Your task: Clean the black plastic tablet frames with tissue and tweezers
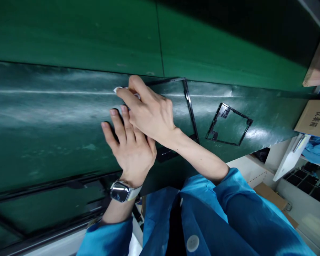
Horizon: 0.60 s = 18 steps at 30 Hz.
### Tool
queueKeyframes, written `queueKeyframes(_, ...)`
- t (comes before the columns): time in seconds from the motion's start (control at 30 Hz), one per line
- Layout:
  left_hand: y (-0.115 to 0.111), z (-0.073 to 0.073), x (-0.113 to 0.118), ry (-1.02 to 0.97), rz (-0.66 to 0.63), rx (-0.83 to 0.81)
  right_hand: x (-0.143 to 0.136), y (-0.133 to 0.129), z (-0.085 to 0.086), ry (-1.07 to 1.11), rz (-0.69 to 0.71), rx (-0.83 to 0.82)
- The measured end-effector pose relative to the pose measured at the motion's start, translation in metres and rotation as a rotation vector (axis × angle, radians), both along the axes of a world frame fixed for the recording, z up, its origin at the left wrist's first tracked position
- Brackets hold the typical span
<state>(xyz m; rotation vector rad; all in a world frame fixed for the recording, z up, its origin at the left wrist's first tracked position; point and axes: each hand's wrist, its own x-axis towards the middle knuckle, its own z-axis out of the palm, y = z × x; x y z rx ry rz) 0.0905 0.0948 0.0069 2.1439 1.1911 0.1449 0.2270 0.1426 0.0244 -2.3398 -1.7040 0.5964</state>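
Observation:
My left hand (pixel 132 149) lies palm down with its fingers stretched out, a watch on its wrist. My right hand (pixel 152 110) crosses over its fingertips, with bent fingers closed on a small white cloth or tissue (pixel 118 89), mostly hidden by the fingers. Beneath and beside both hands is a thin black rectangular frame (pixel 190 106), one corner showing to the right of my right hand. The rest of that frame is covered by the hands and forearm.
A smaller black frame (pixel 229 124) with corner pieces lies to the right on the green mat (pixel 56 131). More long black frames (pixel 50 183) lie at the near left edge. A cardboard box (pixel 314 119) and an open cabinet door (pixel 292 156) are at the far right.

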Motion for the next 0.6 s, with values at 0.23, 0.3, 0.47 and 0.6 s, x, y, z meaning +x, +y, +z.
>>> queueKeyframes(0.23, -0.002, -0.003, 0.002, -0.015, -0.006, 0.041, 0.054, -0.029, -0.026, -0.072, -0.202, 0.164)
queueKeyframes(0.3, -0.002, -0.003, 0.003, -0.03, -0.003, 0.028, 0.086, -0.042, -0.027, -0.115, -0.265, 0.232)
queueKeyframes(0.47, 0.0, -0.004, 0.004, -0.044, 0.002, -0.01, 0.097, -0.042, -0.026, -0.103, -0.247, 0.277)
queueKeyframes(0.6, 0.0, -0.004, 0.004, -0.038, 0.005, -0.033, 0.057, -0.025, -0.024, -0.11, -0.129, 0.171)
